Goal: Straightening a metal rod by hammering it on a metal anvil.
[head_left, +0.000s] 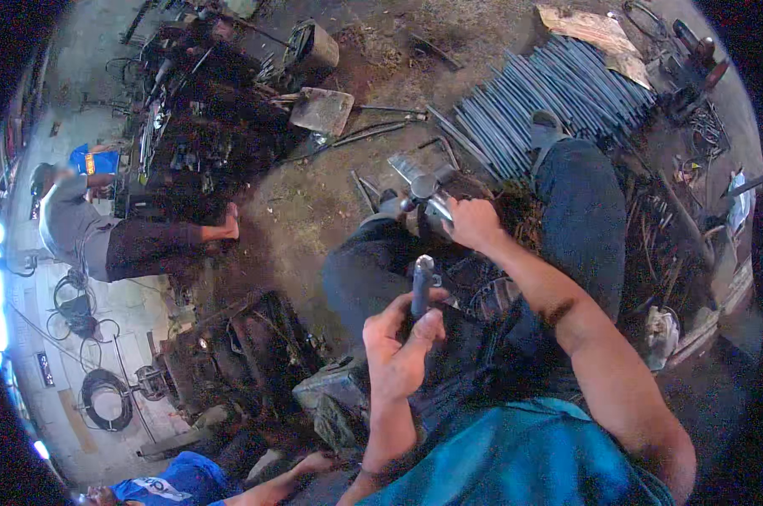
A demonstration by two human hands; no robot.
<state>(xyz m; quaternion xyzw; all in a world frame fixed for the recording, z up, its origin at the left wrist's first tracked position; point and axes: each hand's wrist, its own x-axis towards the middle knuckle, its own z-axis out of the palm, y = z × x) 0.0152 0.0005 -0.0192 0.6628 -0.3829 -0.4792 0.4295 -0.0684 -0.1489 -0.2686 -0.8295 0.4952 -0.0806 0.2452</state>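
So your left hand point(398, 350) has a short metal rod point(422, 291) pinched, long axis running roughly near to far, and your right hand point(476, 223) is gripping a shiny metal bar point(440, 207). Rod sits nearer you and slightly left of that bar, not touching it.

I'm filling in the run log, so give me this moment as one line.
left hand: holding short grey cylinder | right hand: at shiny metal piece, grip unclear | beyond: pile of grey rods
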